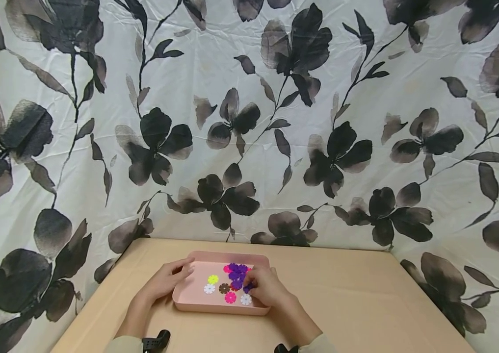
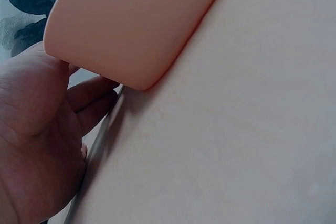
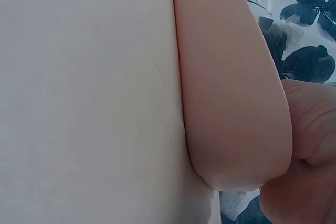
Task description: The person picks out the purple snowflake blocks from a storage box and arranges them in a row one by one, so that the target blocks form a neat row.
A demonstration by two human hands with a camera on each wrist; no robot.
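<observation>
Item one, as I log it from my remote station: a shallow pink tray (image 1: 196, 305) sits on the tan worktop (image 1: 364, 304), near its back edge, in front of a white curtain with black flowers (image 1: 249, 122). Item two: a scatter of small gear-edged plastic discs inside the tray, namely a purple cluster (image 1: 237, 272) toward the far right, a yellow disc (image 1: 213, 279), a brown disc (image 1: 224, 288), a magenta disc (image 1: 230, 297) and two white discs (image 1: 209, 289). Item three: my left hand (image 1: 167, 280) rests on the tray's left rim, fingers loosely bent over the edge and steadying it, nothing pinched; the left wrist view shows the thumb against the tray's outer wall (image 2: 131, 24). Item four: my right hand (image 1: 267, 287) lies over the tray's right side, fingers curled and pinching a purple disc (image 1: 247, 288) just beside the cluster; the right wrist view shows only the tray wall (image 3: 231, 103) and part of a finger, so the grip itself is confirmed from the head view alone. Risk note, my judgement: the discs are thin and lie close together, so a lift may drag a neighbour along or let the pinched one slip; the tray is light, and pressure on its rim could tip it or slide it across the worktop.
</observation>
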